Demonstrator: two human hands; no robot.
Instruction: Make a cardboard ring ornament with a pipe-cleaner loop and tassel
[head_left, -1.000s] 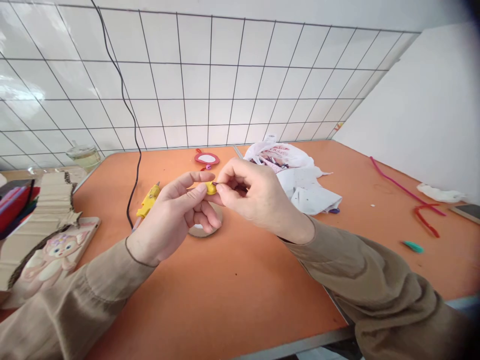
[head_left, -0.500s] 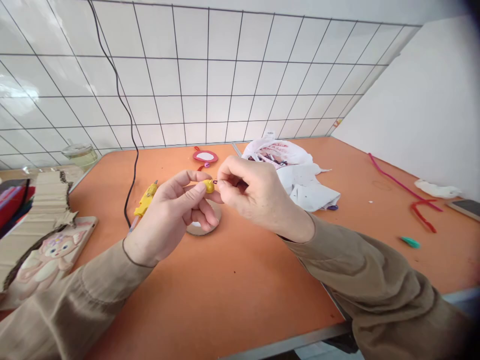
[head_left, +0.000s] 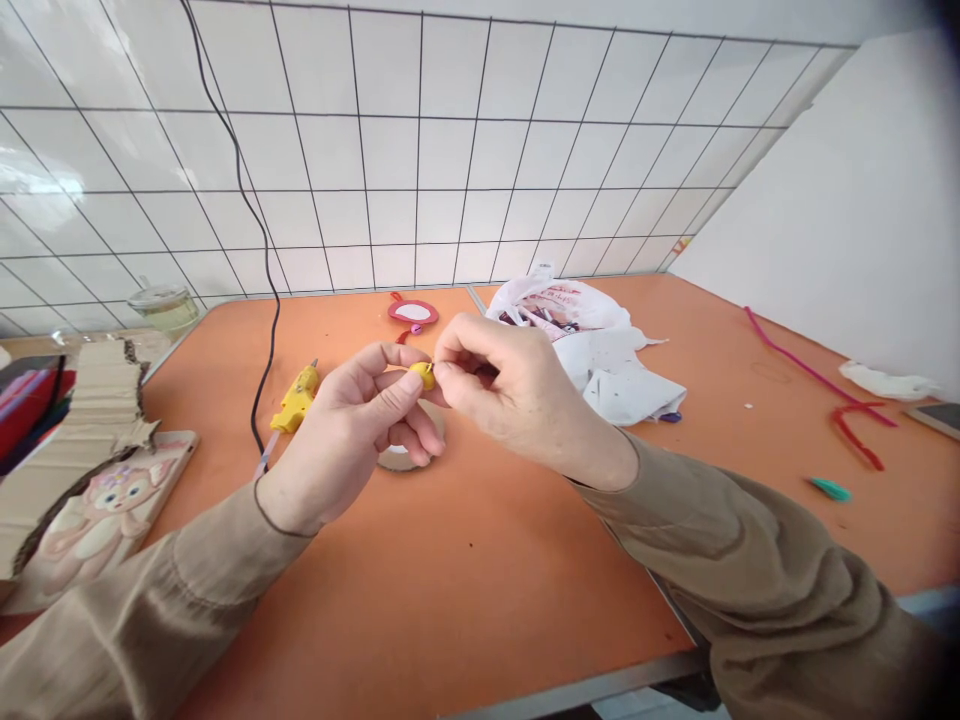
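Note:
A small round yellow bell (head_left: pixel 423 375) with a tiny loop on top is pinched between the thumb and forefinger of my left hand (head_left: pixel 356 410). The other left fingers curl loosely below it. Right beside the bell, the thumb and forefinger of my right hand (head_left: pixel 502 385) are pressed together at its loop. Whatever they hold is too small and hidden to make out. Under my left fingers lies a round cardboard disc (head_left: pixel 405 460) with a white middle, partly covered. Behind my hands rests a red oval ornament (head_left: pixel 413 313) with a white centre and a small purple bell (head_left: pixel 416 329).
A yellow glue gun (head_left: pixel 296 398) lies left of my hands, near a black cable (head_left: pixel 271 300). Torn cardboard (head_left: pixel 97 400) covers part of a cartoon board (head_left: pixel 120 510). Behind my right hand sits a white plastic bag (head_left: pixel 600 310). Pipe cleaners (head_left: pixel 814 365) lie far right.
My right fingertips have come closer to the bell's loop; a small dark ring seen between the hands before is now mostly hidden. The view has shifted slightly.

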